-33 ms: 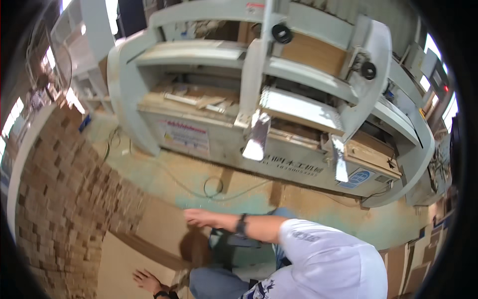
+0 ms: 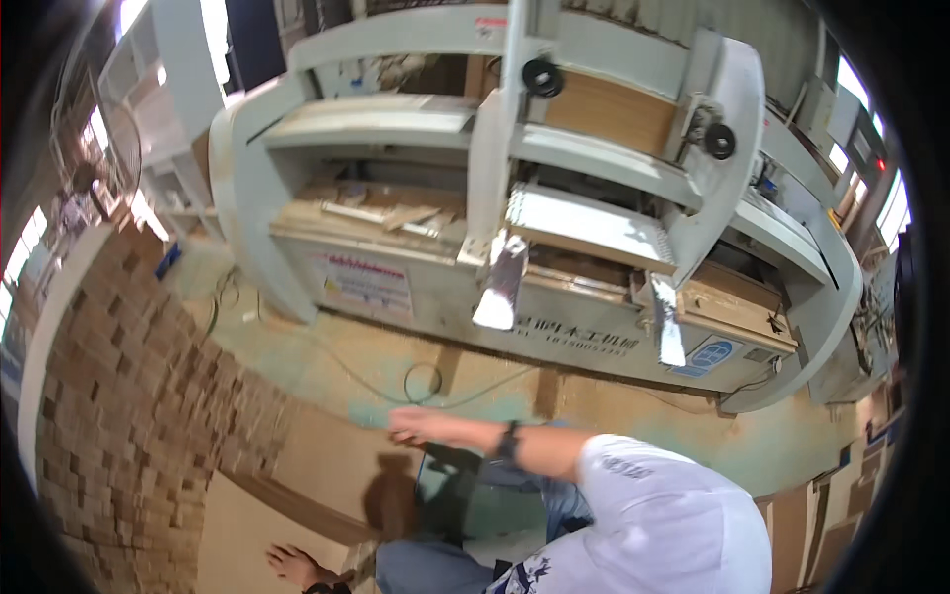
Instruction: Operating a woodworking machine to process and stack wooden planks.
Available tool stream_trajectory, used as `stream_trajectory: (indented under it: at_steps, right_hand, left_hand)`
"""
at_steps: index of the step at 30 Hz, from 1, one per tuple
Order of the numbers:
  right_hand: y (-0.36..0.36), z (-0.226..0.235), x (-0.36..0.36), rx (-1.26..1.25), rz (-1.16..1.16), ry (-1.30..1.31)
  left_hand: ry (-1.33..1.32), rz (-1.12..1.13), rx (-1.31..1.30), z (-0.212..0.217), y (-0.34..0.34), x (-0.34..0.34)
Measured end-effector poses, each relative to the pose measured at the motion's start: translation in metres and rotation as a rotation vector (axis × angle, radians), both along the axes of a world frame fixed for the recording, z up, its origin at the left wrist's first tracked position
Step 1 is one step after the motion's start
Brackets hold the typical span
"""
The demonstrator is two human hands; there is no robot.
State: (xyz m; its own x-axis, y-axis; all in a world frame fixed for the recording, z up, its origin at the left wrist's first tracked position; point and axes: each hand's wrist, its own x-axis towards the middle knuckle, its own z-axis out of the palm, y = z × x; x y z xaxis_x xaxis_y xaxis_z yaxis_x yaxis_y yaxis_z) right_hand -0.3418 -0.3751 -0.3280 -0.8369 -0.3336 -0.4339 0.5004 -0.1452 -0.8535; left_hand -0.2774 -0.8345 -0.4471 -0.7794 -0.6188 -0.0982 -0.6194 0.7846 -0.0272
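Head view. We see the right hand (image 2: pixel 421 426) stretched out to the person's left at the end of a white-sleeved arm with a dark wrist strap. The fingers are extended and flat, and nothing is held. It hovers just above the far edge of a brown cardboard sheet (image 2: pixel 327 465) and casts a shadow on the board.

The left hand (image 2: pixel 292 564) shows at the lower edge of the picture. It is spread wide, palm down, and rests on a paler cardboard sheet (image 2: pixel 237 535) that lies beside and below the brown one. It grips nothing either.

Both sheets lie flat near the stacked cardboard wall (image 2: pixel 129 416) on the left. A large grey machine (image 2: pixel 515 198) stands well apart across the floor, and a loose cable (image 2: pixel 426 381) lies between it and the sheets.

Status, as we judge it: the handling of the sheets is at an early point. The hands are placed on or over the board, but no edge is gripped and no sheet is lifted. Gripping and moving a sheet remain to be done.
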Motion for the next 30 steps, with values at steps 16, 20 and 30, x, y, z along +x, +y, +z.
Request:
stream_trajectory:
  at_steps: [16, 20, 30]
  right_hand:
    - [0.383, 0.084, 0.25, 1.756, -0.452, 0.378]
    - [0.382, 0.088, 0.247, 1.733, -0.443, 0.397]
    - [0.39, 0.092, 0.257, 1.743, -0.393, 0.329]
  left_hand:
    - [0.08, -0.937, 1.625, 0.257, 0.701, -0.183]
    - [0.449, -1.141, 1.105, 0.227, 0.771, -0.244]
    - [0.002, -0.911, 1.59, 0.218, 0.819, -0.245]
